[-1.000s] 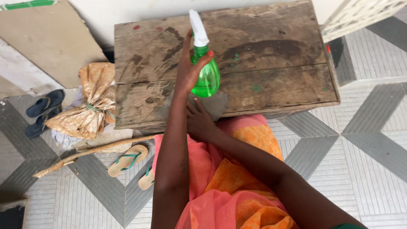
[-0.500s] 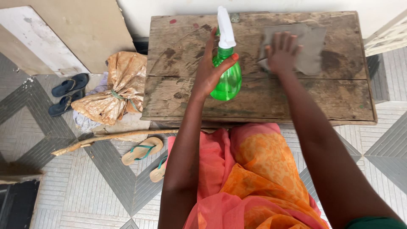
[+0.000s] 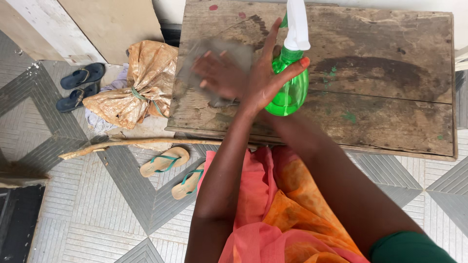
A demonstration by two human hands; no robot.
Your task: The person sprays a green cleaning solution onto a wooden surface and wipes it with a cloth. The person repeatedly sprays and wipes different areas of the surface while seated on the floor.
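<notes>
The green translucent plastic spray bottle with a white trigger head (image 3: pixel 291 85) stands upright over the middle of the worn wooden table (image 3: pixel 390 117), gripped round its neck by the left hand (image 3: pixel 267 78), thumb hooked across the front and fingers behind. Just to its left, the right hand (image 3: pixel 214 73) lies flat with spread fingers on a grey rag (image 3: pixel 214 58), pressing it onto the boards near the table's far-left corner; the right forearm crosses under the left one. The hand and rag are blurred.

The wood around the rag looks darker than elsewhere, and a long dark stain with green flecks marks the right half, which judging by its looks is not yet wiped.

On the tiled floor beside the table's left edge lie a tied brown paper sack (image 3: pixel 139 83), a bare stick (image 3: pixel 136 143), tan flip-flops (image 3: pixel 175 170) and dark blue sandals (image 3: pixel 80 85).
</notes>
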